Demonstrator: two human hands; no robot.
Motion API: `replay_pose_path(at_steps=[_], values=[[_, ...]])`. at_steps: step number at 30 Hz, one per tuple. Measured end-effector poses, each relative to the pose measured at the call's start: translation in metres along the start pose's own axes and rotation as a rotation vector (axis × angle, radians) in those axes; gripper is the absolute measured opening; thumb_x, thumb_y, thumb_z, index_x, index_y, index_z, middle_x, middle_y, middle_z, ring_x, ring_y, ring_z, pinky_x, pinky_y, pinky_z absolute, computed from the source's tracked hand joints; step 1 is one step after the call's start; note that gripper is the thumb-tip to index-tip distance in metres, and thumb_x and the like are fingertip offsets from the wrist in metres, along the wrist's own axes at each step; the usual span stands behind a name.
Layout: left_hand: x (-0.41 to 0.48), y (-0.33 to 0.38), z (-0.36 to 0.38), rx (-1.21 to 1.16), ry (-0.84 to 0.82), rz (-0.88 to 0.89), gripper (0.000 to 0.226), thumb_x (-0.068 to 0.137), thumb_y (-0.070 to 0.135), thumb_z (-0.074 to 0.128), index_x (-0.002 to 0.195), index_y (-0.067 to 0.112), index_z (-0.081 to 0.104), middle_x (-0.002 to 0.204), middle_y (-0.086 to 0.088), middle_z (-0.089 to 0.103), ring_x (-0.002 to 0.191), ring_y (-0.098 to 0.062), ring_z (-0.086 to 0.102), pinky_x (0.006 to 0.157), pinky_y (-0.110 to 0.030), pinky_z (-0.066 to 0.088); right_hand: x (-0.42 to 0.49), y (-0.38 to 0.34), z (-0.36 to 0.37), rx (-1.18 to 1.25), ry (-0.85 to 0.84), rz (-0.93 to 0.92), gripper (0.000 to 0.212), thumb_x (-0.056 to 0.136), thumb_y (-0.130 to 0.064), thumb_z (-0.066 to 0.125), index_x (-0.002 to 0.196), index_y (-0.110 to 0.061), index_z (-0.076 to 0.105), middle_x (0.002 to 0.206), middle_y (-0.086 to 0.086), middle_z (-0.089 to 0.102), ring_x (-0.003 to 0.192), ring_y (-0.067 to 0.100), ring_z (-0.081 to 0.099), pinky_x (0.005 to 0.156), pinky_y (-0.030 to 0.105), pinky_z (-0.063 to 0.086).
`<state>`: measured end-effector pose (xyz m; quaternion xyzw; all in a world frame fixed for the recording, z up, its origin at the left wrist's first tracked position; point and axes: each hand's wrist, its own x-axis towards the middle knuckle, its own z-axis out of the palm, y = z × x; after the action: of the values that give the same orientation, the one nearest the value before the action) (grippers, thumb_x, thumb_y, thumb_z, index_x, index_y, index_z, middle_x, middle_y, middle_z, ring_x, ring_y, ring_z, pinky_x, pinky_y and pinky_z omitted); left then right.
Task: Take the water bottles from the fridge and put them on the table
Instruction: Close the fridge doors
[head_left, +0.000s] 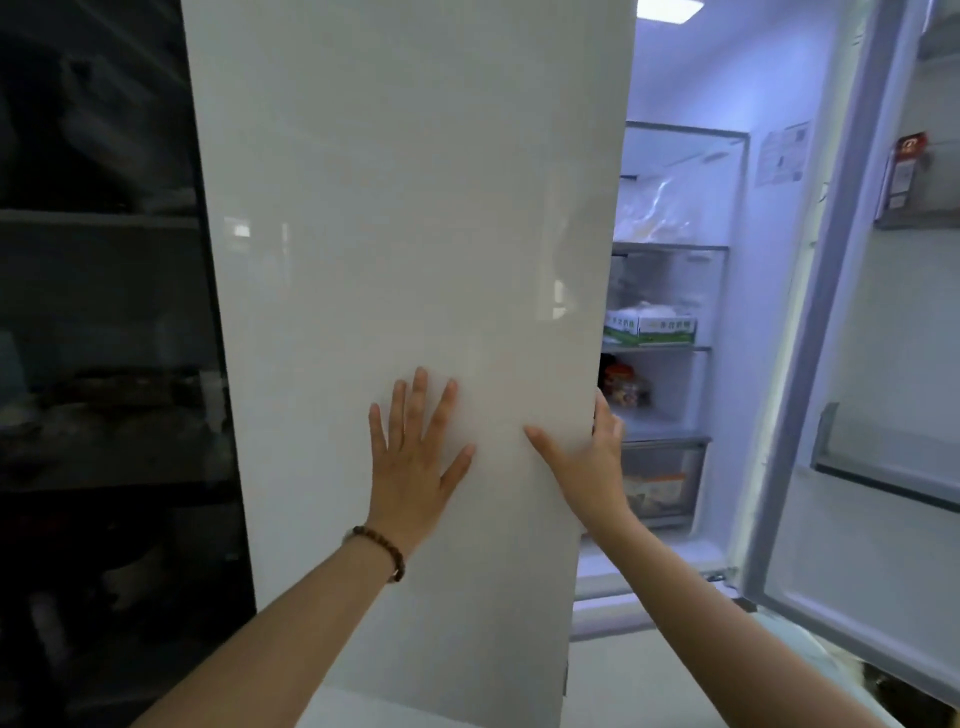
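Observation:
A white fridge stands in front of me. Its left door (405, 234) is closed or nearly so and fills the middle of the view. My left hand (415, 452) lies flat on that door, fingers spread, with a bead bracelet on the wrist. My right hand (587, 457) curls around the door's right edge, thumb on the front and fingers behind. The right door (872, 415) hangs wide open and shows the lit fridge interior (670, 332). I see no water bottles; the left door hides much of the inside.
Fridge shelves hold a green-and-white carton (660, 328), a jar (623, 387), a plastic bag (660, 208) and a lower drawer (660, 483). The open door's racks carry a red-topped box (901, 176). A dark glass cabinet (104, 364) stands at the left.

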<state>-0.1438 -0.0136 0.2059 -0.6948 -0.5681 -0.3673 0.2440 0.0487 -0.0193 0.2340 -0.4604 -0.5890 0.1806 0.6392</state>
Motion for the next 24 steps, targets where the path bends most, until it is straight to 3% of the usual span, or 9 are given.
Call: replay_pose_path(at_steps=[2, 5, 10, 14, 20, 24], values=[[0.007, -0.008, 0.015, 0.049, 0.022, 0.021, 0.069, 0.091, 0.059, 0.02, 0.148, 0.031, -0.007, 0.158, 0.0, -0.012, 0.145, -0.023, -0.01, 0.115, -0.051, -0.005, 0.008, 0.008, 0.008, -0.053, 0.031, -0.072, 0.087, 0.071, -0.025, 0.079, 0.142, -0.024, 0.028, 0.135, 0.002, 0.032, 0.119, 0.006, 0.027, 0.101, 0.019, 0.024], [0.02, -0.016, 0.034, 0.071, 0.047, 0.071, 0.069, 0.091, 0.059, 0.021, 0.148, 0.03, -0.005, 0.157, 0.002, -0.018, 0.144, -0.021, -0.015, 0.115, -0.051, -0.007, 0.022, 0.025, 0.019, -0.086, 0.069, -0.102, 0.09, 0.075, -0.029, 0.075, 0.145, -0.023, 0.02, 0.146, 0.0, 0.027, 0.132, 0.011, 0.021, 0.111, 0.032, 0.024], [0.039, -0.027, 0.064, 0.094, 0.077, 0.099, 0.068, 0.092, 0.056, 0.024, 0.149, 0.028, -0.001, 0.156, 0.002, -0.02, 0.144, -0.021, -0.016, 0.115, -0.052, -0.006, 0.05, 0.049, 0.039, -0.135, 0.028, -0.045, 0.097, 0.08, -0.038, 0.069, 0.149, -0.018, 0.004, 0.158, 0.0, 0.01, 0.144, 0.017, 0.01, 0.118, 0.036, 0.013], [0.05, -0.03, 0.084, 0.099, 0.099, 0.089, 0.071, 0.091, 0.057, 0.027, 0.149, 0.026, 0.002, 0.157, 0.0, -0.018, 0.145, -0.025, -0.012, 0.114, -0.056, -0.002, 0.067, 0.06, 0.054, -0.188, 0.026, -0.03, 0.105, 0.079, -0.044, 0.068, 0.149, -0.016, -0.004, 0.159, 0.001, 0.003, 0.146, 0.019, 0.004, 0.119, 0.043, 0.008], [0.057, -0.033, 0.101, 0.162, 0.152, 0.079, 0.074, 0.09, 0.061, 0.025, 0.149, 0.023, 0.003, 0.157, -0.004, -0.015, 0.145, -0.029, -0.01, 0.114, -0.057, -0.006, 0.078, 0.075, 0.066, -0.232, 0.026, -0.04, 0.109, 0.078, -0.047, 0.066, 0.148, -0.015, -0.011, 0.159, 0.0, -0.005, 0.146, 0.018, -0.005, 0.119, 0.041, 0.0], [0.063, -0.034, 0.107, 0.19, 0.154, 0.074, 0.075, 0.089, 0.062, 0.028, 0.149, 0.022, 0.007, 0.157, -0.005, -0.016, 0.145, -0.029, -0.011, 0.113, -0.057, -0.007, 0.086, 0.081, 0.074, -0.237, 0.017, -0.038, 0.11, 0.077, -0.049, 0.066, 0.148, -0.016, -0.012, 0.159, 0.001, -0.005, 0.146, 0.02, -0.003, 0.119, 0.043, 0.003]])
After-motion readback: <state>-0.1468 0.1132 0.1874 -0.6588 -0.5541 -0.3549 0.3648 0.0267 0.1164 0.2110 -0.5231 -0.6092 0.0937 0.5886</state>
